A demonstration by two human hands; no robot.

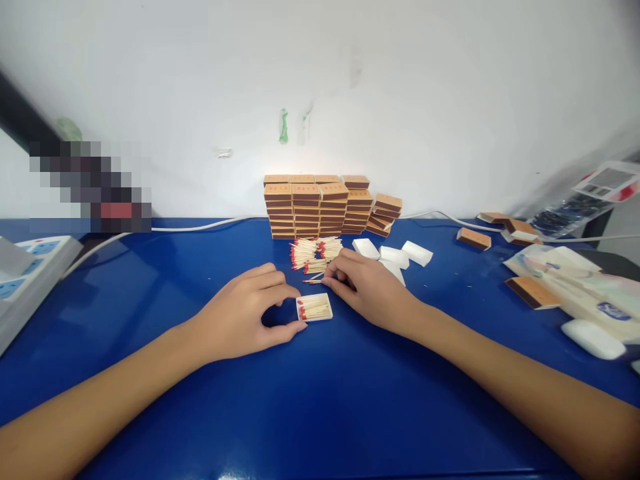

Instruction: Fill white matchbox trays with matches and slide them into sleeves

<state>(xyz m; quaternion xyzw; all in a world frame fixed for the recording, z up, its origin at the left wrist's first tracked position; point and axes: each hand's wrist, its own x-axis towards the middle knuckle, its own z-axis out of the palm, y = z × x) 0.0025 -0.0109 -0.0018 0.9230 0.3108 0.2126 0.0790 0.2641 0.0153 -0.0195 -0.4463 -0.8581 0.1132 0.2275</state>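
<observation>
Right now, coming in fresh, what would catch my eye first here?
Probably the stacked matchboxes before the pale wall, at the back of the vivid blue table. Just in front lies a heap of red-tipped matches. Nearer still, a small white tray of matches sits by the left hand.

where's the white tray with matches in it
In the head view, the white tray sits just below the middle, on the blue table, between the left hand and the right hand, in front of the pile of matches.
</observation>
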